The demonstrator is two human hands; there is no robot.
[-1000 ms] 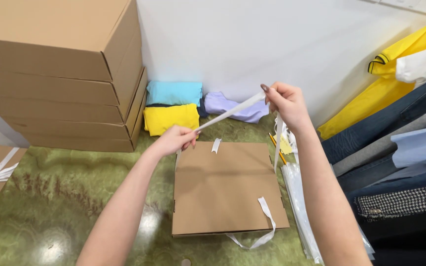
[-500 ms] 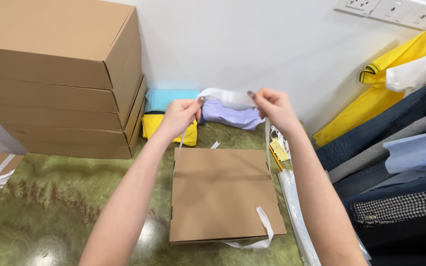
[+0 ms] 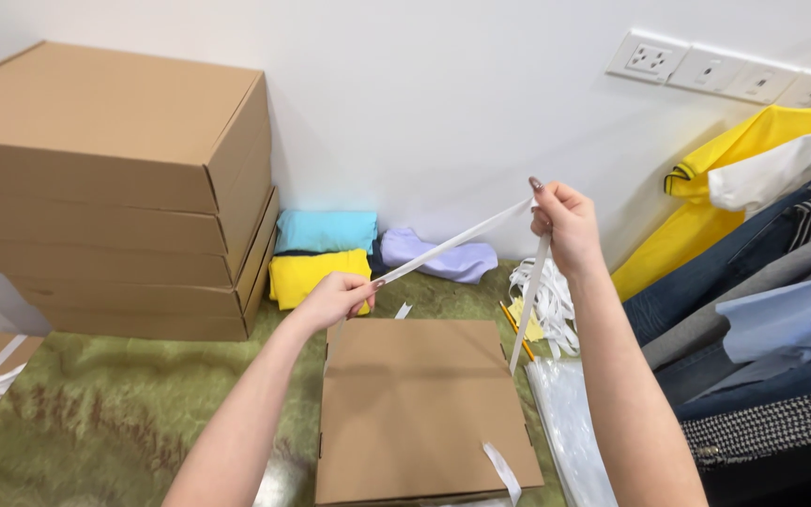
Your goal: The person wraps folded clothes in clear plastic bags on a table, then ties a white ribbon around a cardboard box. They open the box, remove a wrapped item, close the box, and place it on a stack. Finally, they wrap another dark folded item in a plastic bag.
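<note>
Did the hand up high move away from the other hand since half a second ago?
Yes. The right hand moved rightward, away from the left hand, stretching the white ribbon above the flat cardboard box.

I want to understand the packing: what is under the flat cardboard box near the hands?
A white ribbon comes out from under the flat cardboard box at its near edge. The box rests on the green marbled surface. The ribbon's run beneath is covered.

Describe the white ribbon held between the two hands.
The ribbon is a flat, narrow white strip, fabric-like, stretched taut on a slant above the closed cardboard box. The left hand pinches its lower end; the right hand pinches it higher, and the rest hangs down straight past the box's right edge.
</note>
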